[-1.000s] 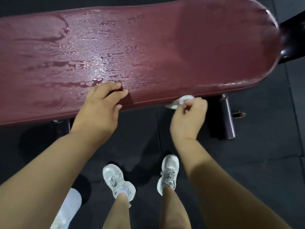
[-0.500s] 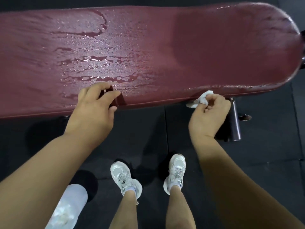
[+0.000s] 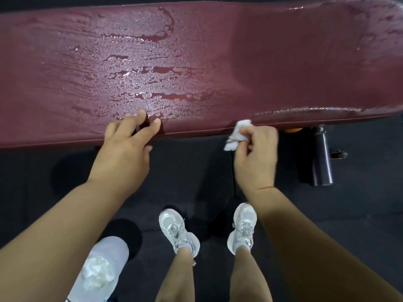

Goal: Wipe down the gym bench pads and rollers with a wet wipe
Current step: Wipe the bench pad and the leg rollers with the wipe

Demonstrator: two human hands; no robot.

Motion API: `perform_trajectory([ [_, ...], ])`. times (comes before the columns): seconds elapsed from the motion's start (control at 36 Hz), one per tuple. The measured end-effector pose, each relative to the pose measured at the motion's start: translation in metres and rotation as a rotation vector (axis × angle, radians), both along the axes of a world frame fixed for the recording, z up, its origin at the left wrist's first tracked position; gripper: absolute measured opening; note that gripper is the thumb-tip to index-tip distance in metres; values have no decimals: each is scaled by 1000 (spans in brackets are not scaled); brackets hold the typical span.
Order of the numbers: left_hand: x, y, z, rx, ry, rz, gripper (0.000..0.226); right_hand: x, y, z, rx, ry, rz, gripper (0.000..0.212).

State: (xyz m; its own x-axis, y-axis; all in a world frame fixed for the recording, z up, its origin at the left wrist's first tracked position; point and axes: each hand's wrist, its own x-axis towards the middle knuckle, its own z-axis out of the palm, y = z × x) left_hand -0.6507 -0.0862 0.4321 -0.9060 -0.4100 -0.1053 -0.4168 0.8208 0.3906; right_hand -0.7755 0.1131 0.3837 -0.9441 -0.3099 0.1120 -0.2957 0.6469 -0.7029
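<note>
Your right grip [image 3: 256,153], right of centre, pinches the crumpled white wet wipe [image 3: 237,136] in curled fingers, the wipe's top against the near edge of the maroon bench pad [image 3: 283,62]. Your left grip [image 3: 124,147], left of centre, holds nothing; its loosely spread fingertips [image 3: 141,114] rest on that same edge. Beyond them, the pad's top glistens with wet streaks and droplets, thickest at upper centre.
</note>
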Motion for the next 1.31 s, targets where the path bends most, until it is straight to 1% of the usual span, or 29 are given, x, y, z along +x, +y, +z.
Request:
perform_trajectory([
  [0.08, -2, 2, -3, -23, -1, 4, 51, -20, 20, 5, -51, -18, -270, 26],
  [0.14, -4, 4, -4, -18, 1, 19, 52, -28, 27, 7, -66, -49, -350, 23],
  [0.36, -2, 8, -5, 36, 1, 92, 57, -9, -6, -4, -119, -44, -322, 20],
  [0.5, 2, 14, 2, 65, -67, 124, 56, 16, -33, -2, -170, -75, -244, 20],
  [0.56, 7, 17, 6, 68, -80, 142, 54, 18, -35, 0, -159, -110, -207, 21],
  [0.58, 10, 19, 7, 71, -85, 153, 52, 19, -35, 2, -140, -131, -149, 21],
  [0.61, 13, 21, 8, 76, -90, 164, 50, 19, -34, 5, -119, -127, -46, 20],
  [0.69, 26, 28, 11, 83, -125, 188, 44, 25, -36, 18, -60, -25, 406, 22],
  [0.75, 38, 32, 13, 99, -166, 204, 37, 24, -41, 28, -10, 34, 609, 29],
  [0.83, 55, 38, 20, 127, -204, 249, 29, 10, -45, 46, 67, 68, 730, 31],
  [0.94, 73, 48, 24, 148, -306, 332, 29, -13, -48, 64, 294, 92, 903, 19],
  [1.03, 86, 53, 24, 170, -327, 378, 28, -16, -60, 76, 376, 145, 1067, 13],
  [1.06, 91, 54, 23, 171, -329, 392, 27, -13, -66, 77, 403, 184, 1110, 14],
  [1.08, 96, 54, 22, 167, -330, 400, 27, -10, -75, 77, 442, 284, 1169, 16],
  [1.11, 100, 55, 20, 164, -329, 410, 27, -8, -83, 74, 478, 329, 1205, 17],
  [1.14, 104, 55, 18, 162, -330, 419, 28, -2, -92, 71, 490, 297, 1243, 17],
  [1.19, 111, 55, 13, 162, -342, 441, 28, 10, -112, 62, 605, 485, 1397, 22],
  [1.22, 115, 54, 10, 164, -350, 450, 28, 16, -120, 60, 618, 558, 1448, 23],
  [1.25, 118, 54, 8, 170, -350, 457, 28, 17, -127, 55, 659, 653, 1505, 20],
  [1.28, 122, 54, 6, 179, -346, 464, 28, 19, -132, 53, 744, 735, 1557, 17],
  [1.31, 125, 54, 4, 188, -340, 471, 28, 19, -136, 53, 845, 755, 1567, 14],
])
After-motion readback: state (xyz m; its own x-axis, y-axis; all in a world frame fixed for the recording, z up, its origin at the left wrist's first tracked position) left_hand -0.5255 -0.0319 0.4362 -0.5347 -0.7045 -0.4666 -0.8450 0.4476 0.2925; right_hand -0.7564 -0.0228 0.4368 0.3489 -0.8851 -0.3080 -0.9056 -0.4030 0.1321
